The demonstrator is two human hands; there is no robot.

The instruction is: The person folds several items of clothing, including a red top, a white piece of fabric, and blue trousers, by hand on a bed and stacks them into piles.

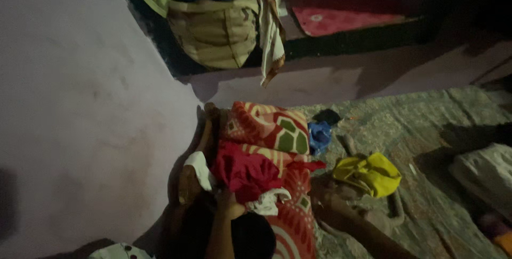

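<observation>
The light is dim. My left hand (229,204) comes up from the bottom edge and grips a crumpled red garment (244,171) with a bit of white cloth (266,203) beside it. They lie on a red blanket (273,129) patterned in green and cream. My right hand (326,188) rests on the floor mat just left of a bunched yellow cloth (369,173). Its fingers are too dark to make out. Another white cloth (200,166) lies at the blanket's left edge.
A pale wall (80,104) fills the left side. Behind stands a beige bag (213,32) stuffed with clothes, a cream cloth (271,35) hanging off it. A blue cloth (320,136), a woven floor mat (426,125), a red rug (341,16) and a whitish bundle (485,173) lie around.
</observation>
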